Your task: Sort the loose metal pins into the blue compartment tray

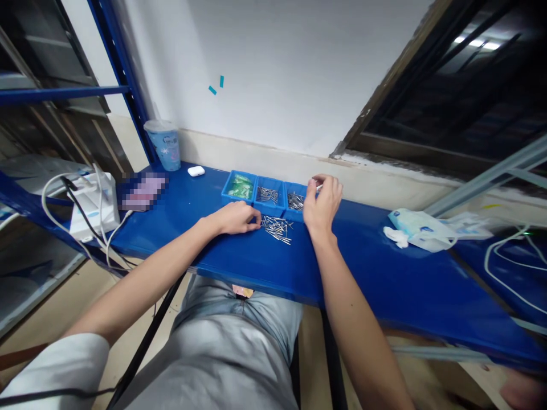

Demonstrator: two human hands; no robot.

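Observation:
A loose pile of thin, silvery nail-like metal pieces [277, 229] lies on the blue table, too small for me to tell nails from screws. My left hand [240, 218] rests at the pile's left edge, thumb and fingers pinched together; whatever is between them is hidden. Behind the pile stand three joined blue bins: the left bin [224, 196] holds green-and-clear pieces, the middle bin [270, 208] and right bin [294, 214] hold metal pieces. My right hand [323, 200] is at the right bin's right side, fingers curled toward the thumb over something I cannot make out.
At the back left are a lidded blue cup [164, 147] and a small white case [196, 171]. A white power strip [94, 208] with cables sits at the left end, beside a blurred pinkish object [144, 192]. A tissue pack [421, 229] lies to the right.

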